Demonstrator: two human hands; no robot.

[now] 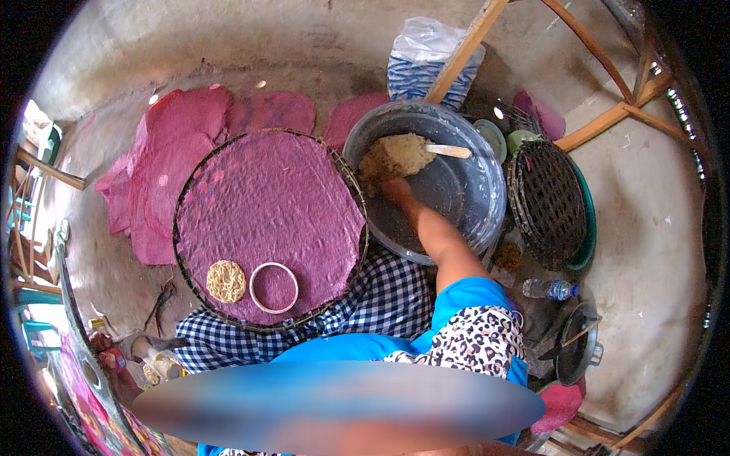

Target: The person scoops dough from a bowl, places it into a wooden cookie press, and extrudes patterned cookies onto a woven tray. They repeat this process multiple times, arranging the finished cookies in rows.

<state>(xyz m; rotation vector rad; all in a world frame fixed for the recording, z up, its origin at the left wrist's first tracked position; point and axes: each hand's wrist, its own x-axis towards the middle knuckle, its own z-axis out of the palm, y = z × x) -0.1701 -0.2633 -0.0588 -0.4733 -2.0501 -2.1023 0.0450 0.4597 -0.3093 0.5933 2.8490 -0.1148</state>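
Observation:
My right hand (397, 191) reaches into a large grey basin (468, 220) and touches a pale, crumbly dough-like mass (399, 156) heaped along its far left side. The fingers are hidden, so I cannot tell how they are closed. A flat pale handle (449, 151) sticks out of the mass. Left of the basin, a round woven tray (179, 251) lined with a purple-pink sheet (266, 205) lies over my checkered cloth (395, 292). Near its front edge sit a round cake of thin noodle-like strands (226, 281) and a white ring (296, 287), side by side. My left hand is out of view.
Several pink sheets (179, 159) lie on the floor behind the tray. A blue-and-white plastic bag (430, 64) stands behind the basin beside a wooden post (468, 49). To the right are a dark woven basket (549, 201), a water bottle (549, 289) and a dark pan (576, 353).

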